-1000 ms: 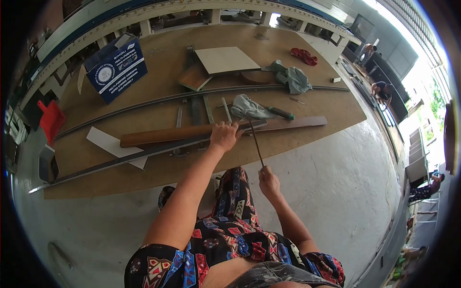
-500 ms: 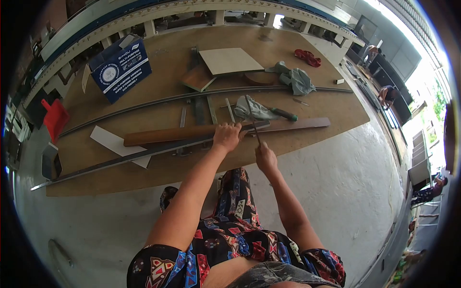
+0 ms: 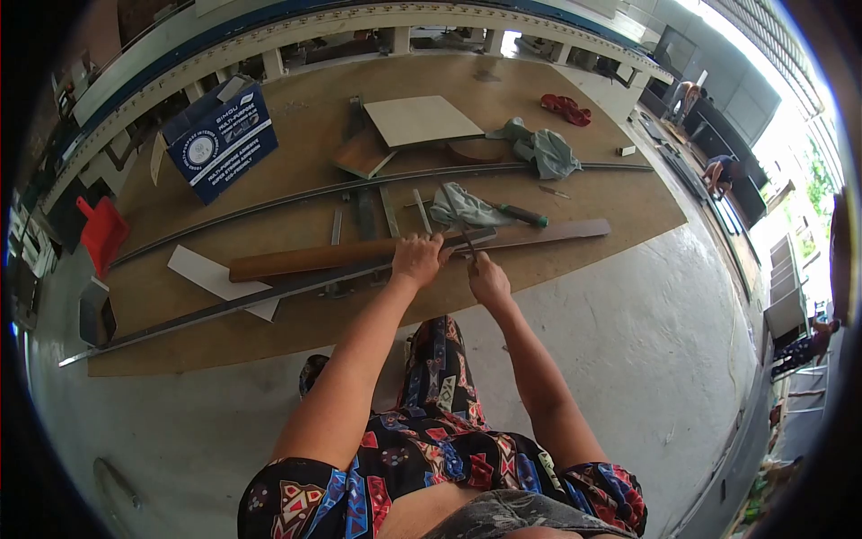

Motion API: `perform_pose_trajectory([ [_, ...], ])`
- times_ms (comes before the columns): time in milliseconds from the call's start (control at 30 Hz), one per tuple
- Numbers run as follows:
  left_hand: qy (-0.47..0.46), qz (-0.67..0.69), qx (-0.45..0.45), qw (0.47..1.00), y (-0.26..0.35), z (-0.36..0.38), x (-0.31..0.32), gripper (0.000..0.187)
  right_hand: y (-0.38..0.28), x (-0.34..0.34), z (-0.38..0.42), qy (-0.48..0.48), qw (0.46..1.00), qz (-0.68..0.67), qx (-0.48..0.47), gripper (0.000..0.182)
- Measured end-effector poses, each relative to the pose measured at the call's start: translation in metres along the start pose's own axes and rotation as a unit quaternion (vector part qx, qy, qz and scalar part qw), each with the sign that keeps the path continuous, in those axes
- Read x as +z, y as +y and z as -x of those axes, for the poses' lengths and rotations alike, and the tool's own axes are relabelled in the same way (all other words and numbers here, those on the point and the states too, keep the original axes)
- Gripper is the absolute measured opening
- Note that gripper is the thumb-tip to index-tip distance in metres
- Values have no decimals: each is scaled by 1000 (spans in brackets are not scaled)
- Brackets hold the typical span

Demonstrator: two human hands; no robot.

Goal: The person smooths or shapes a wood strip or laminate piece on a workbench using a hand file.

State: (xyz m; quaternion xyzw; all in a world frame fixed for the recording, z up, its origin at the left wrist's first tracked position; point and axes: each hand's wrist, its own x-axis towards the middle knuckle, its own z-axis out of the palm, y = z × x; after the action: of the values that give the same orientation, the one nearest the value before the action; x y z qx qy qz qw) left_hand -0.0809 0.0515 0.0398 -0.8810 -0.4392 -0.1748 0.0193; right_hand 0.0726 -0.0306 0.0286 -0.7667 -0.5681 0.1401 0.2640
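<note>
Black short-sleeved top with red, blue and cream geometric print worn; sleeves ended above the elbows | similarly printed black trouser leg seen below left hand and right hand | mottled grey cloth worn

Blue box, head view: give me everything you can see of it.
The blue box looks like printed cardboard: white lettering including "MULTI-PURPOSE ADHESIVE", a round white emblem, a white band across the front. Top flaps are open, a pale one hanging out at its left side; contents can't be made out. It stands at the far left of the brown board, clear of the left hand and right hand.
</note>
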Motion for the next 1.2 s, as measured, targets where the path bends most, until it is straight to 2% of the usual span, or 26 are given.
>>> perform_pose_trajectory([
  [167,25,15,11,1000,-3,0,7,43,-2,8,0,17,1000,-18,5,22],
  [333,-12,5,-1,1000,0,0,-6,39,29,13,87,5,999,-30,45,18],
  [467,22,6,5,1000,-3,1,4,41,40,10,126,7,996,-74,47,17],
  [633,3,5,1,1000,-2,1,-1,41,21,7,62,-3,999,-18,34,20],
  [700,23,6,9,1000,-3,1,4,43,8,6,25,28,1000,-7,-3,20],
  [767,38,9,12,999,-3,0,6,44,-3,-1,-3,13,1000,-15,-19,20],
  [900,28,13,9,999,-2,0,4,43,-4,9,-7,36,999,1,-20,19],
  [1033,-20,10,-3,1000,0,0,-2,40,21,12,46,12,1000,-17,16,18],
  [1133,15,7,11,1000,-2,0,1,40,34,8,106,0,998,-45,53,20],
  [1200,36,15,12,999,-2,0,1,41,40,7,123,2,998,-46,43,17],
])
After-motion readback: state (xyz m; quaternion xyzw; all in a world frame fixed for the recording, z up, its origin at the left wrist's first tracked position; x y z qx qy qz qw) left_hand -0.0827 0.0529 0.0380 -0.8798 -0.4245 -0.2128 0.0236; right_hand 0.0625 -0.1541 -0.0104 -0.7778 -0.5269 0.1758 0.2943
